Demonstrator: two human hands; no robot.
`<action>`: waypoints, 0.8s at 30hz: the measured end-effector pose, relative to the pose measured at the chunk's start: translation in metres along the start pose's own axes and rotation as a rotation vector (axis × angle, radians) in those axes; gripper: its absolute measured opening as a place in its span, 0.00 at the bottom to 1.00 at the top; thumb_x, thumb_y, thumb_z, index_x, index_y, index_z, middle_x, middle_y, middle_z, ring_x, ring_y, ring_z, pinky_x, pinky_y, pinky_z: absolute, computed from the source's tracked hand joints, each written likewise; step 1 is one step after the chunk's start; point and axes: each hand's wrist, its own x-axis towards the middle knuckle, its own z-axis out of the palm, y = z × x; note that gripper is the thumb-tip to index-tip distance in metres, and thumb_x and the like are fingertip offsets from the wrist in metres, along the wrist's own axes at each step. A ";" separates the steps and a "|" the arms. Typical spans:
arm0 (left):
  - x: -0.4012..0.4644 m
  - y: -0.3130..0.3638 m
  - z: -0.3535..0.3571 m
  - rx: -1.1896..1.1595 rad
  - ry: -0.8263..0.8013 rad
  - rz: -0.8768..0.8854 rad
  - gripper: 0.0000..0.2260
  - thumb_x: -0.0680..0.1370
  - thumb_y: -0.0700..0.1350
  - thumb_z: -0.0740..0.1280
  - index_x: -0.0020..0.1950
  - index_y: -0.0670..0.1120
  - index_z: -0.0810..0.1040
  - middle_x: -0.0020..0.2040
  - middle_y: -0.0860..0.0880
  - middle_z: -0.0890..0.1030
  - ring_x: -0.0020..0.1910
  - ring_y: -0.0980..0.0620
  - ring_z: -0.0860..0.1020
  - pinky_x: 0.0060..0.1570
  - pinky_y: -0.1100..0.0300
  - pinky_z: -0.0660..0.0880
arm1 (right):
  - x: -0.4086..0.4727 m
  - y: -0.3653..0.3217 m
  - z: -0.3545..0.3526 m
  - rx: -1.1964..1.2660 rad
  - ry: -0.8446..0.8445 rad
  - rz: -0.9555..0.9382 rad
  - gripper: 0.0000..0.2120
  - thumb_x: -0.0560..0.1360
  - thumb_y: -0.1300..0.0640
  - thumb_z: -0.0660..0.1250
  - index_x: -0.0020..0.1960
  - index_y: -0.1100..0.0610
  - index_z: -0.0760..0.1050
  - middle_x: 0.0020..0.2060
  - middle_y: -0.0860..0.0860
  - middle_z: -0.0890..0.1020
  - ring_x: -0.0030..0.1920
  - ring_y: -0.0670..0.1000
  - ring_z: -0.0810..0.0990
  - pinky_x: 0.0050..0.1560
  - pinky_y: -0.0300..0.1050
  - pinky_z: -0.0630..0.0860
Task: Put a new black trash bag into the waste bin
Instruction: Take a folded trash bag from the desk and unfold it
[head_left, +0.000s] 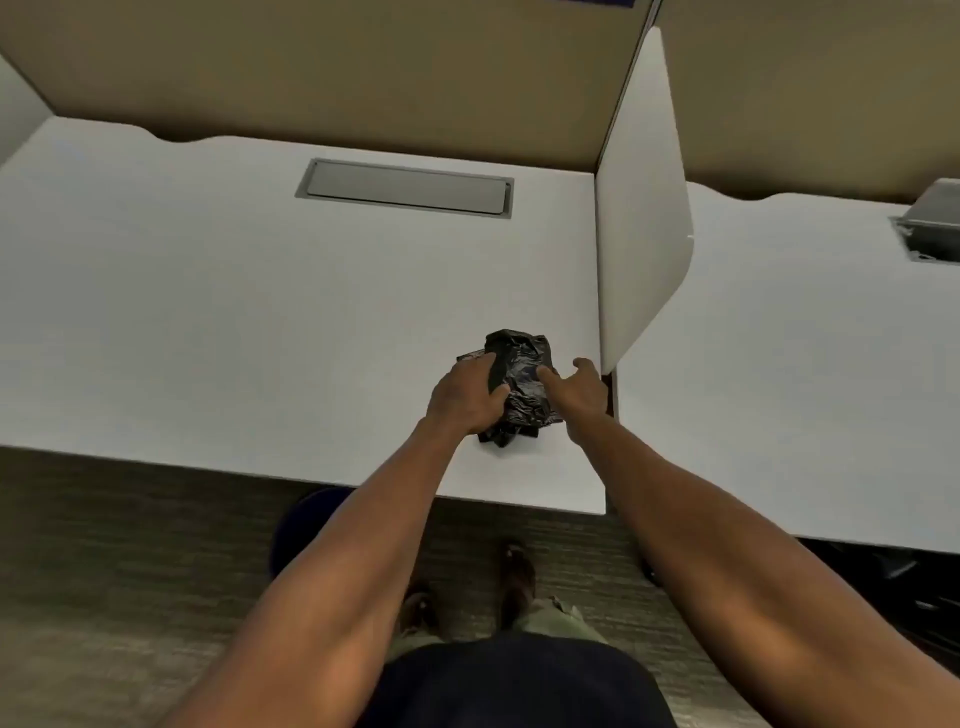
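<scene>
A crumpled, folded black trash bag (521, 378) lies on the white desk (260, 312) near its front right corner. My left hand (467, 395) is closed around the bag's left side, thumb across the plastic. My right hand (584, 392) rests at the bag's right side with fingers spread, one fingertip touching the plastic. A dark blue round object (301, 525), possibly the waste bin, shows under the desk's front edge, mostly hidden by my left forearm.
A white divider panel (644, 234) stands upright just right of the bag, with a second desk (805, 389) beyond it. A grey cable hatch (405, 187) is set into the desk's back. Tan partition walls (337, 67) rise behind. Carpet and my shoes (517, 577) lie below.
</scene>
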 end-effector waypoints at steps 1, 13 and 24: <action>0.005 0.003 0.005 0.012 -0.024 -0.017 0.31 0.81 0.53 0.67 0.82 0.46 0.65 0.79 0.43 0.71 0.77 0.42 0.70 0.73 0.46 0.70 | 0.005 0.000 0.001 -0.013 -0.006 0.017 0.37 0.76 0.46 0.73 0.79 0.58 0.65 0.71 0.59 0.76 0.68 0.60 0.77 0.52 0.45 0.73; 0.023 0.002 0.048 -0.049 -0.057 -0.076 0.47 0.69 0.60 0.79 0.82 0.51 0.61 0.79 0.46 0.69 0.75 0.43 0.71 0.71 0.47 0.72 | 0.041 0.018 0.011 0.108 -0.111 0.055 0.19 0.73 0.56 0.76 0.64 0.55 0.82 0.56 0.55 0.87 0.56 0.56 0.85 0.58 0.57 0.84; 0.003 0.001 0.033 -0.484 0.305 -0.157 0.26 0.78 0.35 0.68 0.75 0.51 0.75 0.63 0.55 0.81 0.61 0.55 0.79 0.62 0.64 0.78 | 0.041 -0.011 0.005 0.406 -0.386 -0.175 0.03 0.78 0.57 0.74 0.51 0.52 0.85 0.39 0.51 0.90 0.42 0.47 0.89 0.41 0.39 0.83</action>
